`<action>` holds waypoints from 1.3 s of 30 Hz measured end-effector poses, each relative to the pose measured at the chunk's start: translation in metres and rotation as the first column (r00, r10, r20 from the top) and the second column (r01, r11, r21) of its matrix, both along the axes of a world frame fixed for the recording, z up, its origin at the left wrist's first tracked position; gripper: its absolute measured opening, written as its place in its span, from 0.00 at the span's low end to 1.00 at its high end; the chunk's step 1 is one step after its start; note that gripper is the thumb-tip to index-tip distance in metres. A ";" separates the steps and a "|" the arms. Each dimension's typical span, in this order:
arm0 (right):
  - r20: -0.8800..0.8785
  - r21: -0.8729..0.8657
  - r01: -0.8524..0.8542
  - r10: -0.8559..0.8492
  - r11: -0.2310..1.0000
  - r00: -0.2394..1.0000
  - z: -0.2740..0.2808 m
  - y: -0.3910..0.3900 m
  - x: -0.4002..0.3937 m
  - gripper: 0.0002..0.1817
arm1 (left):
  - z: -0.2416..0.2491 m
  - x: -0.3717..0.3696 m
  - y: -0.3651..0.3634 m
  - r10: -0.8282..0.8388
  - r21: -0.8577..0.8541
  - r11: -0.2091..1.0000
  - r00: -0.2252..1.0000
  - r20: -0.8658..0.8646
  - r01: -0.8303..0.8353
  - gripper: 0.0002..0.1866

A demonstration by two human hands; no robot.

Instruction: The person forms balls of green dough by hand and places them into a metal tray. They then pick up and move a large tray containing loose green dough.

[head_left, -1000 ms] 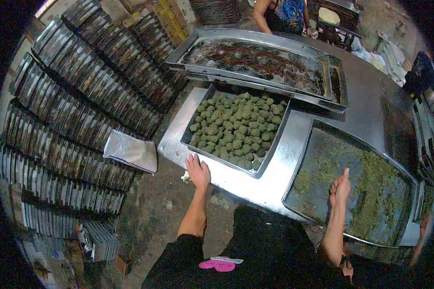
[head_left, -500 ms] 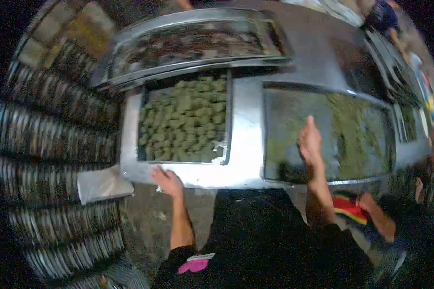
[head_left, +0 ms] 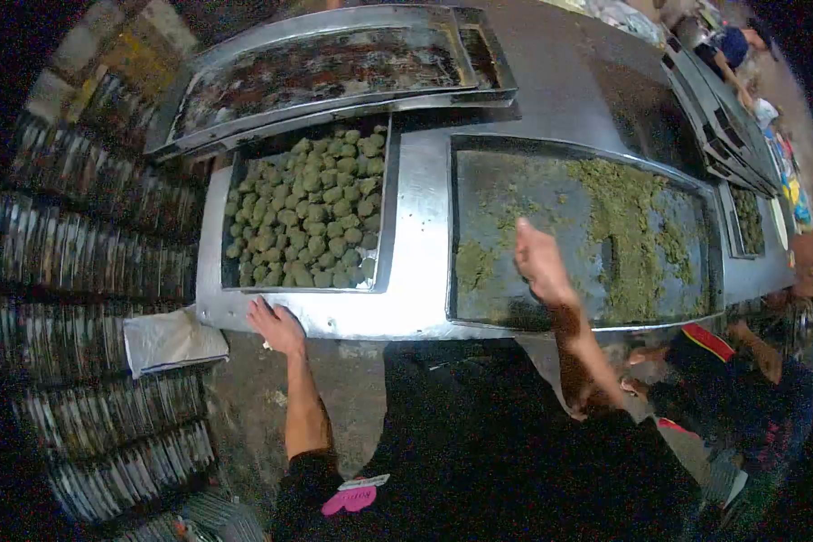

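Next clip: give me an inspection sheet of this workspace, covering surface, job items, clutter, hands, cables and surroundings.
Surface: metal table, shiny, speckled in places.
Job's things: green balls in the left tray; crumbly green mixture spread unevenly in the large right tray.
Clutter: stained tray behind the balls; white sack beside the table.
Left hand: spread open at the table's near edge.
Right hand: partly curled over the large right tray; whether it holds anything is unclear.
Cables: nothing seen.
Surroundings: stacked trays at left; a person at upper right, another at lower right.
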State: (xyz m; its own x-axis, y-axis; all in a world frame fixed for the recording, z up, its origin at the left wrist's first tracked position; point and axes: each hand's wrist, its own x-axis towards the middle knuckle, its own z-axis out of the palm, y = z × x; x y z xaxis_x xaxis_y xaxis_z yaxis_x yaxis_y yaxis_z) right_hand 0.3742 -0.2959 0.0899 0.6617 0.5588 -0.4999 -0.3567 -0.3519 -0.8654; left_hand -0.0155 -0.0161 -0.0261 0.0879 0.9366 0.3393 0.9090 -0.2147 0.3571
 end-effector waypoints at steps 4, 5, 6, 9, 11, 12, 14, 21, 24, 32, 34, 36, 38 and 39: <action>0.091 0.343 -0.338 0.327 0.877 0.941 0.040 0.073 -0.042 0.19 | -0.001 0.000 -0.001 0.023 -0.028 0.999 0.999 0.032 -0.023 0.24; 0.094 0.349 -0.347 0.336 0.870 0.937 0.054 0.075 -0.037 0.19 | 0.000 -0.002 -0.002 0.033 -0.020 0.999 0.999 0.034 -0.033 0.24; 0.144 0.319 -0.394 0.366 0.862 0.919 0.067 0.079 -0.028 0.20 | -0.002 -0.002 -0.001 0.019 -0.015 1.000 1.000 0.018 -0.019 0.24; 0.284 0.061 -0.463 0.429 0.884 0.857 0.059 0.065 0.003 0.24 | 0.000 -0.001 -0.001 0.003 0.002 1.000 1.000 0.003 -0.003 0.24; 0.721 -0.397 -0.560 0.625 0.727 0.300 -0.003 0.050 0.021 0.25 | 0.007 0.005 -0.004 0.025 -0.024 0.999 1.000 0.005 -0.025 0.24; 0.721 -0.398 -0.559 0.625 0.727 0.300 -0.005 0.043 0.012 0.25 | 0.007 0.007 -0.004 0.024 -0.025 0.999 1.000 0.005 -0.024 0.24; 0.767 -0.465 -0.576 0.631 0.672 0.118 -0.010 0.032 -0.010 0.22 | 0.005 0.007 -0.003 0.042 -0.032 0.999 0.998 0.043 -0.040 0.24; 0.687 -0.589 -0.465 0.713 0.661 0.142 -0.031 0.045 -0.009 0.18 | 0.005 0.004 -0.001 0.007 -0.029 1.000 1.000 0.023 -0.007 0.24; 0.547 -0.711 -0.377 0.803 0.594 0.236 -0.049 0.057 0.025 0.10 | 0.005 0.005 -0.004 0.019 -0.038 0.999 0.999 0.035 -0.017 0.24; 0.731 -0.683 -0.171 0.669 0.710 -0.136 -0.065 0.056 0.036 0.09 | 0.007 0.006 -0.003 0.036 -0.062 0.998 0.997 0.063 -0.032 0.24; 0.679 -0.716 -0.217 0.734 0.664 0.005 -0.050 0.065 0.043 0.09 | 0.002 0.002 0.001 0.020 0.000 1.000 1.000 0.008 -0.020 0.24; 0.608 -0.711 -0.325 0.777 0.624 0.162 -0.028 0.075 0.066 0.12 | 0.005 0.004 0.000 0.014 -0.021 1.000 0.999 0.038 -0.013 0.24; 0.517 -0.334 -0.349 0.480 0.875 0.708 -0.010 0.067 0.072 0.12 | 0.010 0.006 -0.003 0.022 -0.036 0.999 0.998 0.062 -0.019 0.23; 0.088 0.030 -0.095 0.092 0.995 0.992 0.005 0.064 0.068 0.13 | 0.008 0.005 -0.003 0.040 -0.036 0.999 0.996 0.079 -0.038 0.23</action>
State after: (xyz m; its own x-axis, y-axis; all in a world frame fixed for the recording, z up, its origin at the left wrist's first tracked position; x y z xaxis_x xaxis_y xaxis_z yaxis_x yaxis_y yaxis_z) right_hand 0.4425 -0.2315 0.0952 0.6458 0.6359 -0.4225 -0.2471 -0.3495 -0.9038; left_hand -0.0102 -0.0190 -0.0177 0.0250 0.9501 0.3108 0.8847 -0.1658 0.4356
